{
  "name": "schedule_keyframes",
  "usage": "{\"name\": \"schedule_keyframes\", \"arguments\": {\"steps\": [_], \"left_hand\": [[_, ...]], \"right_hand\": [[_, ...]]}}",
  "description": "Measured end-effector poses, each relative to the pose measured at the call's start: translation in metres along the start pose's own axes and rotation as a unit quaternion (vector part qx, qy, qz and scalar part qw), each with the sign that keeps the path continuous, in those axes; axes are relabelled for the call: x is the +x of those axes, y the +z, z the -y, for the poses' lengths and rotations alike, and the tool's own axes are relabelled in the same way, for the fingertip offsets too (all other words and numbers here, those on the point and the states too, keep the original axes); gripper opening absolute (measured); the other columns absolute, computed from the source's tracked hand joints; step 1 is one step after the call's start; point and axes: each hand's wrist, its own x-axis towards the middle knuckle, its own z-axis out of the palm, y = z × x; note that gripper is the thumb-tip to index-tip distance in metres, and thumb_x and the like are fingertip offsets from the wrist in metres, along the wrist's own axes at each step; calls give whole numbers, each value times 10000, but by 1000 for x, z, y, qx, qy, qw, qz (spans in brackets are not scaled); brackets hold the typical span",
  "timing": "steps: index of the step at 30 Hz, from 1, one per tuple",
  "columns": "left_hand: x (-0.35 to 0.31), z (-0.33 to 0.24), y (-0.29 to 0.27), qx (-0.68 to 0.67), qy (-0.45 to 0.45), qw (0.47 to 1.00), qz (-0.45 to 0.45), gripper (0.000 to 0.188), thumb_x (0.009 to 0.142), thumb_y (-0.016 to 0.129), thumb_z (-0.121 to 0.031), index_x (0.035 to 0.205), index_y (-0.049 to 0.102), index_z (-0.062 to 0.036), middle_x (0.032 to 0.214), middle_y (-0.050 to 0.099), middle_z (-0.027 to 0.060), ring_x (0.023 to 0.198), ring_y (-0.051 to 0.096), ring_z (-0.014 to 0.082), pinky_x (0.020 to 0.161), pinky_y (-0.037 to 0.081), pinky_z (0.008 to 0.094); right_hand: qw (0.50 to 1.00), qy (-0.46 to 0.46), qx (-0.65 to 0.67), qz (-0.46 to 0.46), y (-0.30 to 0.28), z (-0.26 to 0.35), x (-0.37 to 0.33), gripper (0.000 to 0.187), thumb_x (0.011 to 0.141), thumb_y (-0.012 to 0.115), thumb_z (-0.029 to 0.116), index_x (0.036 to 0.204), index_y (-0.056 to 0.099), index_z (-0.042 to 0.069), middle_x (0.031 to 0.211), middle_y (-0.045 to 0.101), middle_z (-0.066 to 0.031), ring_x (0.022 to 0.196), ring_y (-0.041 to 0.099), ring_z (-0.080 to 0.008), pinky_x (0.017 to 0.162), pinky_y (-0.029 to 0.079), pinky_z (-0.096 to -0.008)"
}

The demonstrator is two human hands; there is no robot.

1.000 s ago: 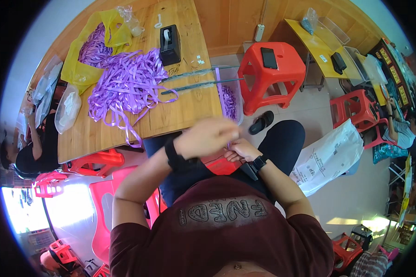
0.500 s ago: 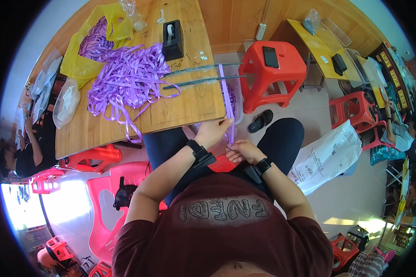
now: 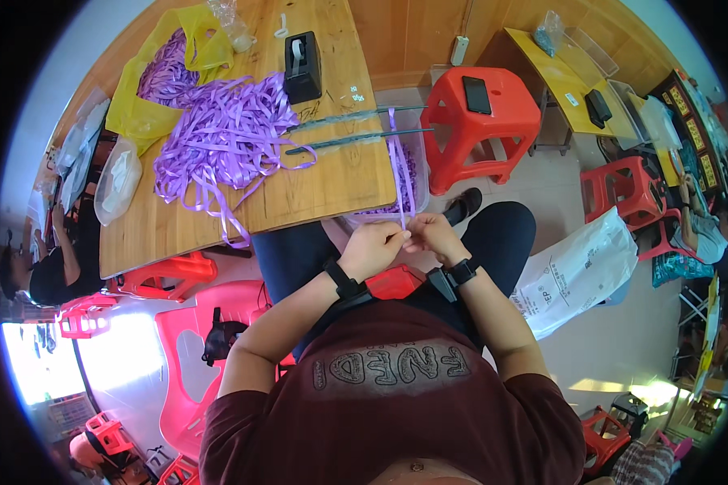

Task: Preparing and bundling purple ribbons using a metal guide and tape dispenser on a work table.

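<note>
A strand of purple ribbon hangs over two thin dark rods that are taped to the table and jut past its right edge. My left hand is closed, pinching the ribbon's lower end just beyond the table corner. Right beside it, with fingertips touching, my right hand pinches the same end. The exact tips between the fingers are too small to make out. Below the ribbon stands a clear plastic bin with purple pieces inside. A tangled heap of purple ribbon lies on the table.
On the wooden table are a black tape dispenser and a yellow plastic bag of ribbon. A red stool carrying a phone stands to the right. A white bag lies at my right; other people sit at both sides.
My right hand has moved up to meet my left at the ribbon's end. My left hand has shifted slightly down. A foot now shows where the black slipper lay.
</note>
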Motion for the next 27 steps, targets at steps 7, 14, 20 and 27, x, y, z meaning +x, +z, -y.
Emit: {"name": "schedule_keyframes", "arguments": {"steps": [7, 14, 20, 27], "left_hand": [[-9, 17, 9, 32, -2, 999, 4, 251, 918, 623, -248, 832, 669, -17, 713, 618, 184, 657, 614, 338, 600, 472, 413], [1, 30, 6, -23, -48, 999, 1, 234, 915, 622, -237, 977, 707, -28, 873, 696, 172, 798, 685, 298, 725, 523, 368], [10, 62, 21, -11, -54, 996, 64, 240, 929, 646, -233, 1022, 711, -22, 907, 717, 108, 787, 667, 173, 713, 514, 306], [30, 71, 23, -134, -157, 964, 165, 256, 923, 685, -284, 1019, 720, -49, 777, 649, -9, 679, 549, 53, 623, 465, 235]], "right_hand": [[995, 85, -55, -5, -6, -24, -9, 191, 999, 476, 97, 1014, 641, 1, 797, 697, -99, 594, 672, -157, 518, 564, -259], [987, 138, -85, 9, -1, -28, -14, 195, 978, 544, 158, 1038, 641, 0, 764, 705, -132, 529, 650, -173, 459, 533, -279], [981, 160, -107, 10, 1, -21, -19, 193, 989, 529, 155, 1072, 661, 43, 766, 716, -102, 532, 646, -132, 443, 511, -249], [982, 171, -76, 40, -5, -30, -16, 213, 971, 608, 203, 1079, 671, 31, 765, 719, -118, 513, 636, -114, 442, 511, -234]]}}
